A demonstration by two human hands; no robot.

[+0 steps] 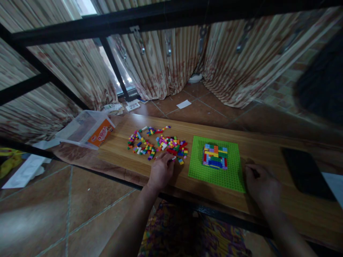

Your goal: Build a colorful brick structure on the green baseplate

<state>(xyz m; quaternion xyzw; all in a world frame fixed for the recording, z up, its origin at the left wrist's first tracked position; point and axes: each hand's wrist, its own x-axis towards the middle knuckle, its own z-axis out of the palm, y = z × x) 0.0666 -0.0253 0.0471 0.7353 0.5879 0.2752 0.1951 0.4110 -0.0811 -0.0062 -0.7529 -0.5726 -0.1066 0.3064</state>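
Observation:
My left hand [161, 172] is at the near edge of a pile of loose toy bricks [171, 143], its fingers pinched. A small white brick [173, 158] shows at the fingertips. To the right lies a green baseplate [233, 178] with a low, multicoloured brick build [215, 156] on it, roughly square in outline. Just beyond the plate's right edge, my right hand [264, 186] rests on the table with its fingers curled in; I see nothing held there. A ring of more scattered bricks [139, 143] spreads left of the pile.
All of this is on a long wooden table [184, 125]. A clear plastic tub [85, 129] with an orange label stands at its left end. A dark flat phone-like or tablet-like device [307, 173] lies on the right. Curtains [171, 67] hang behind black metal bars.

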